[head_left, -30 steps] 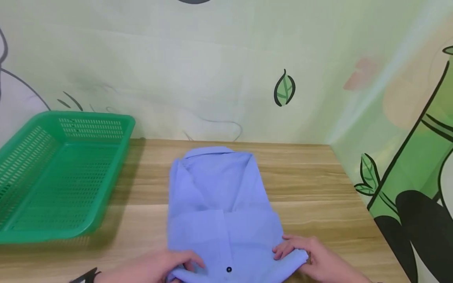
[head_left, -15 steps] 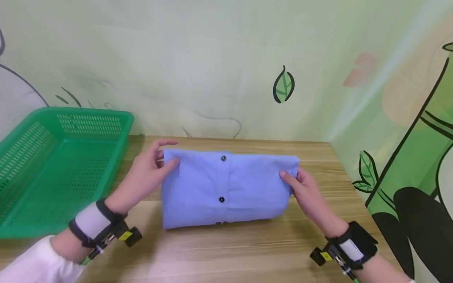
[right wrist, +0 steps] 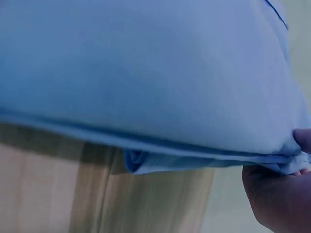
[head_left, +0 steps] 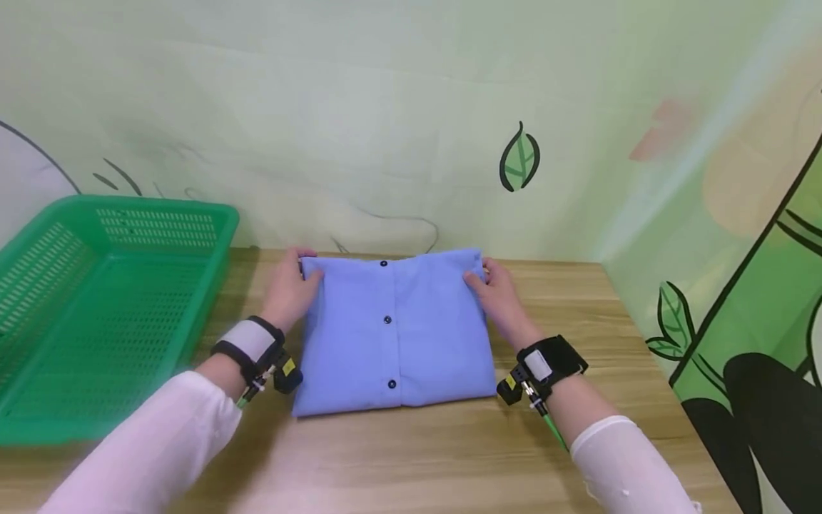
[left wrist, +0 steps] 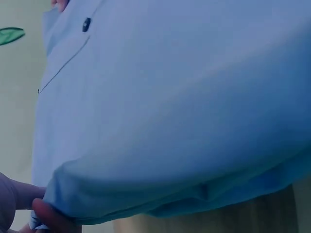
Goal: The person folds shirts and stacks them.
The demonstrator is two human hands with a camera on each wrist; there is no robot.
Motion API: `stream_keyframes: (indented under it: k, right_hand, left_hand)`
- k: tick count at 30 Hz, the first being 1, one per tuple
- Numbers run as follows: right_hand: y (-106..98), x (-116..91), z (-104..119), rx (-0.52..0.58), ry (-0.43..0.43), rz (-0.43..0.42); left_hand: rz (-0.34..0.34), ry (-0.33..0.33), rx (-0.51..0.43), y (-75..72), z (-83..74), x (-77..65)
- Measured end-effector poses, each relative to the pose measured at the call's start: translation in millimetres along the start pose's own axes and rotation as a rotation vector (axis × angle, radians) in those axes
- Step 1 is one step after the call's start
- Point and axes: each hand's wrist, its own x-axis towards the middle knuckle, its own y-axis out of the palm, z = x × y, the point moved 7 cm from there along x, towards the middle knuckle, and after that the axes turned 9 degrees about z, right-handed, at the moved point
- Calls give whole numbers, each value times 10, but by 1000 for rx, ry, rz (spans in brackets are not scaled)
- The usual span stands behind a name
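A folded blue shirt (head_left: pixel 359 335) with a row of dark buttons lies in the middle of the wooden table. My left hand (head_left: pixel 290 289) pinches its far left corner, thumb on top and fingers beneath. At the far right corner my right hand (head_left: pixel 499 293) grips the cloth the same way. In the left wrist view the shirt (left wrist: pixel 146 107) fills most of the picture, and fingers (left wrist: pixel 53 218) hold its corner. Layers of the folded shirt (right wrist: pixel 170 87) show along the side edge in the right wrist view, some of it raised off the table.
A green plastic basket (head_left: pixel 218 285) with perforated walls stands at the left of the table (head_left: pixel 398 464). Behind the table rises a pale green printed wall cloth (head_left: pixel 321 128), which continues down the right side.
Both hands have gone from the shirt's near edge to the far side, folding its lower part over toward the back. Since half a second ago the right hand has moved left and away.
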Motion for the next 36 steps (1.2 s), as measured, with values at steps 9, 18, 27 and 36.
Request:
stream_keyframes:
  k: [9,18,27,36]
  right_hand:
    - [71,130,-78,-260,-9,26]
    - [342,-250,360,-874,-434,-42]
    - [1449,-1054,682,-1124,-766,297]
    - [1853,-1139,464,-1311,-598,420]
  left_hand:
    - [-61,-46,3,58,147,84]
    - [-85,157,171,34,-71,-110]
    - [141,619,659,299,-278,-899]
    - [293,664,992,664,102,-1356]
